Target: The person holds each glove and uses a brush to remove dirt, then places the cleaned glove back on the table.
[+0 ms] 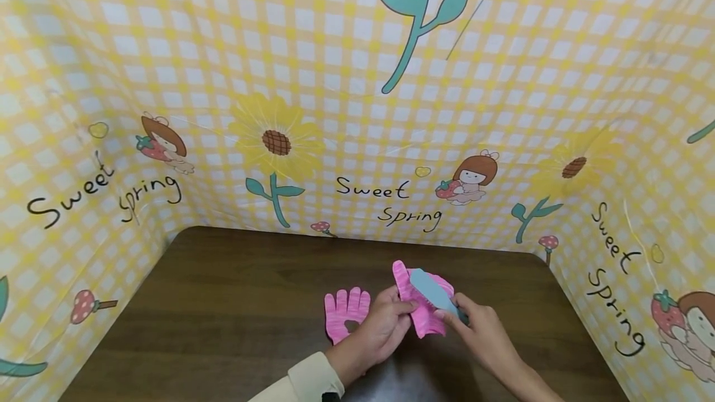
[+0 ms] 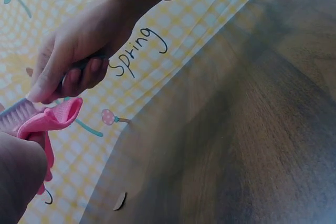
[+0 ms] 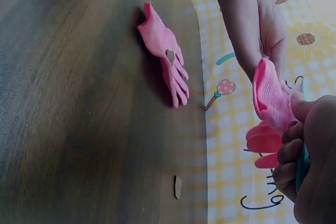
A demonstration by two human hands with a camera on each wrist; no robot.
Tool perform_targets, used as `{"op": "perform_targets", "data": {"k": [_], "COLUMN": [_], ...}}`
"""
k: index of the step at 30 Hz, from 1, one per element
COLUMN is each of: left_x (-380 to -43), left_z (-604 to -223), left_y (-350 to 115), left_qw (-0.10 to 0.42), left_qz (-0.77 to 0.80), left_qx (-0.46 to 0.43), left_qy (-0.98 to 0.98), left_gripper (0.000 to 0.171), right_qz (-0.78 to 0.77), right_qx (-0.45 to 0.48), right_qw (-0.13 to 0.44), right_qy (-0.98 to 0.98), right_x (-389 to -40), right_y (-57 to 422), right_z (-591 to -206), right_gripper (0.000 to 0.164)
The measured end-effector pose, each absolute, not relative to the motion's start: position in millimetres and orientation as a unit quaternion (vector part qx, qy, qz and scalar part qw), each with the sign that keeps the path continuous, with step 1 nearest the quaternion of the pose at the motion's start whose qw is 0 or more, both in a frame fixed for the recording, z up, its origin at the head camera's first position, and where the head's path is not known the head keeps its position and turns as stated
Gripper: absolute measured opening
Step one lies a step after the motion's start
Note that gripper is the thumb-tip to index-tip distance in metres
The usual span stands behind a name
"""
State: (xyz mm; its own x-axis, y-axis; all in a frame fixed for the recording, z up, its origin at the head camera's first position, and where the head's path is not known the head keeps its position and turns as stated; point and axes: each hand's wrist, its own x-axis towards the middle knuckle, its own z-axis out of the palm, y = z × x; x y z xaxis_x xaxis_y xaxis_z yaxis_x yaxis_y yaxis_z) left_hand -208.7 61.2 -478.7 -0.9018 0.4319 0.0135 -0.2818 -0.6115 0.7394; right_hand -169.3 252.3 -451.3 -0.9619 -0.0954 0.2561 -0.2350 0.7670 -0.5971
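A pink knit glove (image 1: 426, 324) is gripped in my left hand (image 1: 385, 324), above the table. My right hand (image 1: 475, 327) holds a blue-grey brush (image 1: 430, 290) by its handle, with the brush head lying over the glove. Pale bristles of the brush (image 2: 17, 117) face the glove (image 2: 60, 116) in the left wrist view. In the right wrist view, the raised glove (image 3: 274, 95) shows its open cuff between both hands, and the fingers of my right hand (image 3: 320, 150) curl round the handle.
A second pink glove (image 1: 341, 310) lies on the dark wooden table (image 1: 234, 303), left of my hands, with a grey-brown piece (image 3: 170, 57) on it. A small flat chip (image 3: 177, 187) rests near the table's edge. Yellow checked cloth (image 1: 346, 116) surrounds the table.
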Motion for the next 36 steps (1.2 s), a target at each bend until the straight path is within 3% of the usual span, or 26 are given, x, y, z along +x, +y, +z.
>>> {"op": "perform_targets", "data": {"k": [5, 13, 22, 36], "left_x": [-209, -209, -210, -207], "left_z": [-479, -475, -476, -478], "left_y": [58, 61, 62, 63], "left_qw": [0.200, 0.202, 0.214, 0.216], "left_qz": [0.890, 0.893, 0.897, 0.898], "left_qx": [0.083, 0.098, 0.108, 0.111], "left_qy": [0.400, 0.389, 0.372, 0.368], "left_gripper": [0.048, 0.051, 0.056, 0.054], "right_qz": [0.343, 0.320, 0.300, 0.320], "right_qx": [0.062, 0.126, 0.084, 0.018], "right_qw": [0.138, 0.089, 0.143, 0.123], "right_qy": [-0.927, -0.935, -0.940, -0.939], "right_x": [-168, -172, -177, -182], "right_y": [250, 249, 250, 257], "right_z": [-445, -449, -448, -444], "right_gripper": [0.014, 0.014, 0.015, 0.023]}}
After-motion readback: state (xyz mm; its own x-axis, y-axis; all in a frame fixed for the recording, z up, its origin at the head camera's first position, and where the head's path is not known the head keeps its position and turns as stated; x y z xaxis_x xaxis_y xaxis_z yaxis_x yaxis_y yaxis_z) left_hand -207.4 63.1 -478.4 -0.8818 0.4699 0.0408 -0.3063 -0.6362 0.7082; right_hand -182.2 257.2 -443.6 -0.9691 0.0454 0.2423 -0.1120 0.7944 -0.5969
